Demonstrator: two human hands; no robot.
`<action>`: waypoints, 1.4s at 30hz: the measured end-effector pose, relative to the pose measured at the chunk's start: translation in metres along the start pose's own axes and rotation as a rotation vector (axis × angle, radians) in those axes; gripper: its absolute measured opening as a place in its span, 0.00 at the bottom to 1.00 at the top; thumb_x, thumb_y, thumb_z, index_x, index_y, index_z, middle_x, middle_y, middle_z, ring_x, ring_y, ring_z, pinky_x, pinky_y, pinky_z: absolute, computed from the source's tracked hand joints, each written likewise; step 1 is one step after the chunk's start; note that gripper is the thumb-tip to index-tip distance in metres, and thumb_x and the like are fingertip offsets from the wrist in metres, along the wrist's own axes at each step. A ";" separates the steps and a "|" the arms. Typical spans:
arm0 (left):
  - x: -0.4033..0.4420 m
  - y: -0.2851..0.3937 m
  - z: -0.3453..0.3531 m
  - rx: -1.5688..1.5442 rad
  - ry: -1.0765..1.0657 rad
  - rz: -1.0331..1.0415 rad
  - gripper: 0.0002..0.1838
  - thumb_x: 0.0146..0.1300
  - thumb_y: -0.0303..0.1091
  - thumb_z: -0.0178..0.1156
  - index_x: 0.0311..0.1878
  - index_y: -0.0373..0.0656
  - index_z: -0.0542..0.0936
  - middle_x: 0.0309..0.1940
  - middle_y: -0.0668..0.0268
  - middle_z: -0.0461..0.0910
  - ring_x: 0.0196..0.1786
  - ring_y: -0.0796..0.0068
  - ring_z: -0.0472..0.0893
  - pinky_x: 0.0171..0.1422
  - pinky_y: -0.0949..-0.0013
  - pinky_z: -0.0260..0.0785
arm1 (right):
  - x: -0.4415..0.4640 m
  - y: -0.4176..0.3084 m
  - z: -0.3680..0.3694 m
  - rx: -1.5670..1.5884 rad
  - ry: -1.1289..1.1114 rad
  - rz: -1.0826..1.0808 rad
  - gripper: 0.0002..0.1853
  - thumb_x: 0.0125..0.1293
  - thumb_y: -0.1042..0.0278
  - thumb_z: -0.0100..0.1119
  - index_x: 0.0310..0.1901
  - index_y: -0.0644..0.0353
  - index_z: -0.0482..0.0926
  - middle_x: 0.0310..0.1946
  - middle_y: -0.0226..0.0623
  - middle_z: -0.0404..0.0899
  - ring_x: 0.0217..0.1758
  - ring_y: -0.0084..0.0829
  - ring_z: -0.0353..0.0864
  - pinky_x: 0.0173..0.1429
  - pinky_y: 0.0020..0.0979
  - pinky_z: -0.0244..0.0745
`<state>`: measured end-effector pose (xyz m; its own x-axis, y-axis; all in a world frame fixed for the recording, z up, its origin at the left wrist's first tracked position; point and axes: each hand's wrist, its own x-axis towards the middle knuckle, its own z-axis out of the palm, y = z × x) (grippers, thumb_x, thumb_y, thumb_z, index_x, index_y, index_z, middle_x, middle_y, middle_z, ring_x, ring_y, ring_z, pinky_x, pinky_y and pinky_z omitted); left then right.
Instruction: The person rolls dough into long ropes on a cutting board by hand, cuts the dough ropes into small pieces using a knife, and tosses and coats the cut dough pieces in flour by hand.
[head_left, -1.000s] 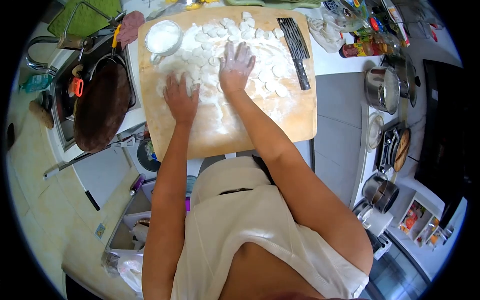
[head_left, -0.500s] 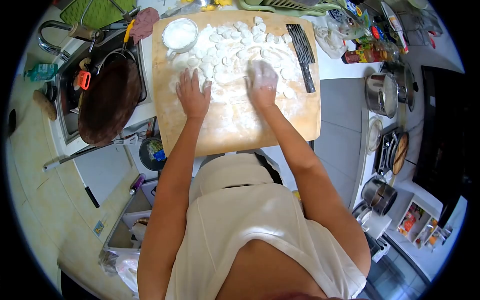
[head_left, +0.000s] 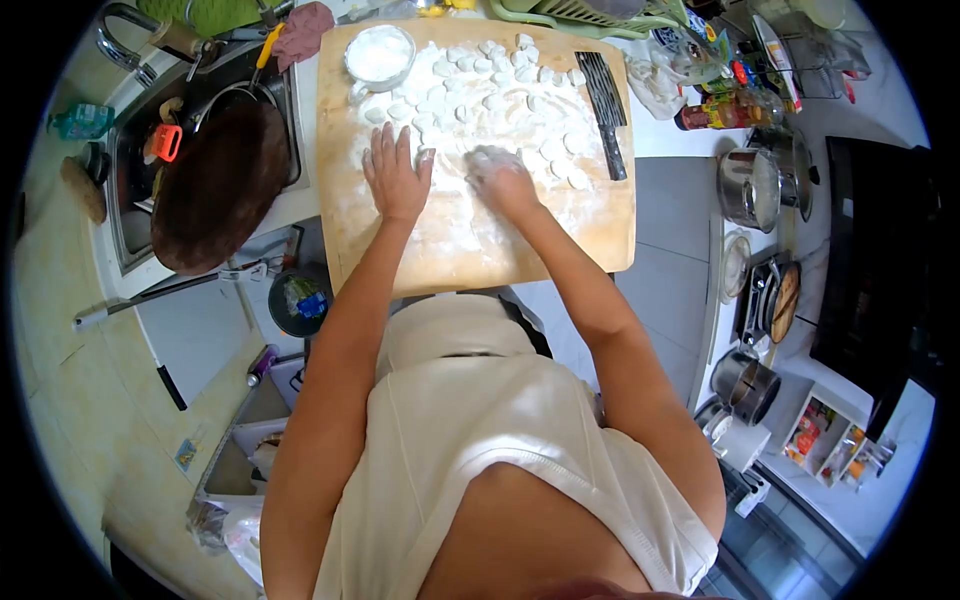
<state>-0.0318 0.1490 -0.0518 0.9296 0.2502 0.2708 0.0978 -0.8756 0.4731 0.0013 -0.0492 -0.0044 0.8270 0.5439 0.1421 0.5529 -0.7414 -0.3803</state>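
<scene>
Several small pale dough pieces [head_left: 493, 102] lie in white flour over the upper half of a wooden board [head_left: 590, 235]. My left hand [head_left: 397, 180] rests flat on the floury board with its fingers spread and holds nothing. To its right, my right hand [head_left: 500, 180] is low over the flour, its fingertips coated white and turned to the left; the fingers are partly blurred, and anything under them is hidden. A white bowl of flour [head_left: 380, 54] stands at the board's upper left. Along the upper right edge lies a dark cleaver [head_left: 602, 100].
Left of the board is a sink [head_left: 125, 215] with a large dark round pan [head_left: 222, 185] across it. A green rack [head_left: 560, 18] stands beyond the board. Bottles [head_left: 715, 115], a steel pot [head_left: 748, 190] and another pot [head_left: 745, 385] are at the right.
My right hand has moved down from among the dough pieces and turned leftward, closer to my left hand. My left hand stays spread on the board. The whole view has shifted.
</scene>
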 end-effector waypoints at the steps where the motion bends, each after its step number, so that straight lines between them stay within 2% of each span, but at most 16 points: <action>1: -0.002 0.001 -0.001 0.007 -0.006 -0.006 0.32 0.67 0.50 0.61 0.70 0.46 0.72 0.75 0.55 0.63 0.79 0.53 0.56 0.79 0.42 0.46 | -0.006 0.004 -0.007 0.012 -0.100 0.095 0.15 0.62 0.64 0.65 0.50 0.57 0.78 0.48 0.43 0.79 0.54 0.50 0.79 0.58 0.45 0.76; 4: -0.001 0.001 0.000 0.012 -0.004 -0.005 0.32 0.66 0.49 0.62 0.69 0.46 0.72 0.74 0.54 0.64 0.79 0.53 0.57 0.79 0.42 0.46 | -0.019 -0.002 -0.028 0.199 -0.095 0.137 0.16 0.62 0.65 0.66 0.51 0.55 0.76 0.52 0.43 0.77 0.53 0.51 0.78 0.58 0.47 0.76; 7: 0.000 0.001 0.000 -0.003 0.012 0.002 0.31 0.66 0.49 0.63 0.69 0.45 0.72 0.74 0.54 0.65 0.79 0.53 0.57 0.79 0.42 0.46 | -0.024 0.005 -0.033 0.277 -0.182 0.149 0.18 0.62 0.67 0.66 0.53 0.53 0.75 0.55 0.41 0.75 0.55 0.51 0.78 0.58 0.47 0.76; 10: 0.001 0.002 -0.002 -0.012 0.006 -0.007 0.30 0.67 0.48 0.62 0.69 0.46 0.73 0.74 0.54 0.65 0.79 0.53 0.57 0.79 0.42 0.46 | -0.020 0.009 -0.033 0.245 -0.191 0.172 0.16 0.63 0.68 0.65 0.52 0.52 0.76 0.54 0.41 0.75 0.55 0.49 0.78 0.57 0.45 0.77; 13: 0.001 0.002 0.000 0.012 -0.001 -0.011 0.30 0.66 0.49 0.62 0.68 0.45 0.74 0.74 0.54 0.65 0.79 0.53 0.57 0.79 0.42 0.47 | -0.017 0.016 -0.028 0.211 -0.164 0.043 0.14 0.63 0.68 0.65 0.50 0.52 0.78 0.53 0.39 0.76 0.55 0.48 0.79 0.56 0.44 0.78; 16: 0.002 0.000 0.002 0.060 0.004 0.000 0.31 0.66 0.52 0.62 0.67 0.46 0.74 0.74 0.55 0.65 0.79 0.53 0.58 0.79 0.42 0.48 | -0.017 0.025 -0.018 0.175 -0.119 0.007 0.13 0.61 0.67 0.66 0.47 0.53 0.79 0.51 0.39 0.78 0.53 0.46 0.80 0.55 0.43 0.78; 19: 0.001 0.003 0.002 0.078 0.010 0.000 0.31 0.66 0.51 0.63 0.67 0.46 0.74 0.74 0.55 0.65 0.78 0.53 0.59 0.78 0.41 0.49 | -0.020 0.027 -0.023 0.201 -0.159 0.080 0.13 0.60 0.66 0.67 0.47 0.52 0.79 0.50 0.39 0.79 0.52 0.45 0.80 0.55 0.42 0.78; 22: 0.001 0.005 0.001 0.077 0.024 0.008 0.30 0.65 0.48 0.64 0.68 0.46 0.74 0.73 0.55 0.66 0.77 0.52 0.61 0.78 0.42 0.50 | -0.016 0.020 -0.018 0.246 -0.059 0.041 0.13 0.59 0.66 0.68 0.46 0.53 0.79 0.49 0.39 0.79 0.51 0.46 0.81 0.54 0.42 0.78; 23: 0.001 0.004 0.002 0.085 0.034 0.015 0.30 0.65 0.48 0.64 0.67 0.46 0.75 0.73 0.55 0.66 0.77 0.52 0.61 0.77 0.43 0.51 | -0.013 0.020 -0.011 0.200 0.028 -0.051 0.12 0.60 0.65 0.67 0.45 0.55 0.79 0.47 0.39 0.79 0.50 0.46 0.81 0.53 0.43 0.78; 26: 0.001 0.005 0.003 0.096 0.054 0.032 0.29 0.65 0.48 0.64 0.67 0.46 0.76 0.72 0.54 0.68 0.76 0.52 0.63 0.76 0.43 0.53 | -0.002 0.009 -0.006 0.104 -0.045 -0.054 0.11 0.62 0.65 0.65 0.45 0.56 0.78 0.47 0.41 0.78 0.49 0.47 0.81 0.53 0.42 0.78; 27: 0.001 0.004 0.002 0.097 0.058 0.037 0.29 0.65 0.48 0.64 0.66 0.46 0.76 0.72 0.54 0.68 0.76 0.52 0.63 0.76 0.43 0.54 | -0.001 0.009 -0.001 0.147 -0.089 0.006 0.11 0.64 0.64 0.63 0.45 0.57 0.78 0.46 0.42 0.79 0.50 0.47 0.80 0.55 0.43 0.77; 30: 0.000 0.002 0.004 0.097 0.105 0.068 0.29 0.64 0.48 0.65 0.66 0.46 0.77 0.71 0.54 0.70 0.75 0.52 0.64 0.75 0.43 0.54 | -0.003 0.011 -0.002 0.077 -0.102 0.053 0.15 0.65 0.61 0.62 0.50 0.57 0.78 0.48 0.44 0.79 0.52 0.49 0.80 0.58 0.47 0.75; 33: 0.000 0.001 0.007 0.101 0.121 0.064 0.29 0.64 0.48 0.65 0.66 0.46 0.77 0.70 0.54 0.70 0.75 0.51 0.65 0.75 0.43 0.54 | 0.001 0.004 -0.025 0.196 -0.089 0.200 0.21 0.66 0.57 0.62 0.58 0.55 0.78 0.53 0.47 0.78 0.55 0.52 0.79 0.60 0.52 0.73; 36: 0.001 0.001 0.006 0.118 0.102 0.065 0.29 0.65 0.48 0.64 0.66 0.46 0.77 0.70 0.54 0.70 0.75 0.51 0.65 0.76 0.43 0.54 | 0.028 0.013 -0.014 0.145 0.224 0.258 0.27 0.67 0.54 0.62 0.65 0.53 0.74 0.61 0.50 0.74 0.62 0.54 0.75 0.66 0.56 0.67; 39: 0.000 0.003 0.005 0.097 0.097 0.045 0.29 0.65 0.49 0.64 0.66 0.46 0.77 0.71 0.54 0.70 0.75 0.51 0.64 0.76 0.43 0.53 | 0.061 0.003 -0.003 -0.016 0.432 0.224 0.31 0.69 0.51 0.59 0.70 0.52 0.70 0.70 0.49 0.68 0.72 0.53 0.65 0.74 0.58 0.57; 42: 0.001 0.002 0.005 0.096 0.081 0.041 0.30 0.65 0.49 0.64 0.66 0.46 0.76 0.72 0.54 0.69 0.75 0.51 0.64 0.77 0.44 0.53 | 0.058 0.004 0.029 -0.257 0.213 0.123 0.34 0.71 0.48 0.56 0.75 0.51 0.65 0.77 0.51 0.57 0.80 0.52 0.53 0.80 0.59 0.44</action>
<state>-0.0294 0.1457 -0.0545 0.9023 0.2424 0.3566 0.0976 -0.9203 0.3789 0.0487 -0.0093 -0.0237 0.8764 0.3705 0.3077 0.4334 -0.8854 -0.1682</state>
